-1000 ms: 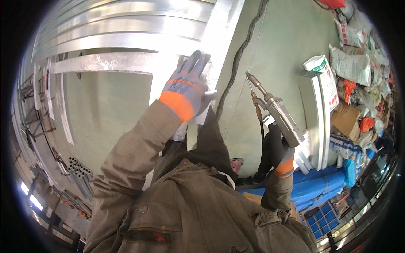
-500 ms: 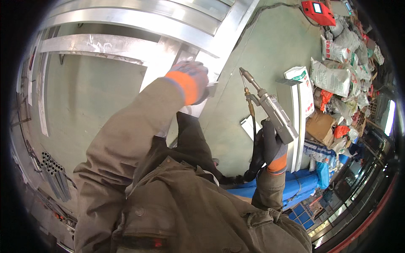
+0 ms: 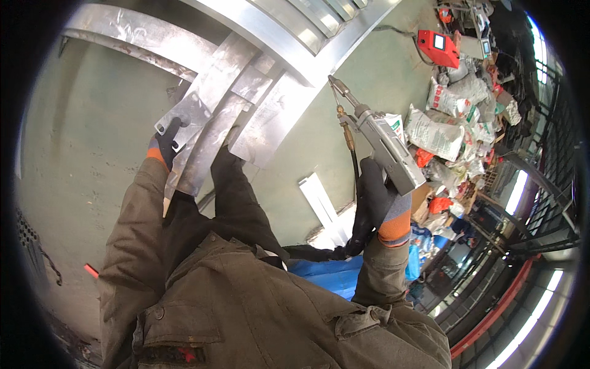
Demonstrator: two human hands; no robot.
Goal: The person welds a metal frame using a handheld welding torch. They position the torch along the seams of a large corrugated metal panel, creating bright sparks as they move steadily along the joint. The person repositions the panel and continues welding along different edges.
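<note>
plainly, we pinch a flat metal plate [image 3: 196, 108] with our left hand [image 3: 166, 141], thumb on top, the other fingers mostly hidden underneath; the plate overlaps a silvery frame [image 3: 264, 40], though we cannot tell if they touch. our right hand [image 3: 376, 192] is wrapped around a grey metal torch [image 3: 390, 150], its nozzle [image 3: 344, 90] pointing away from us, above the greenish floor [image 3: 86, 154].
</note>
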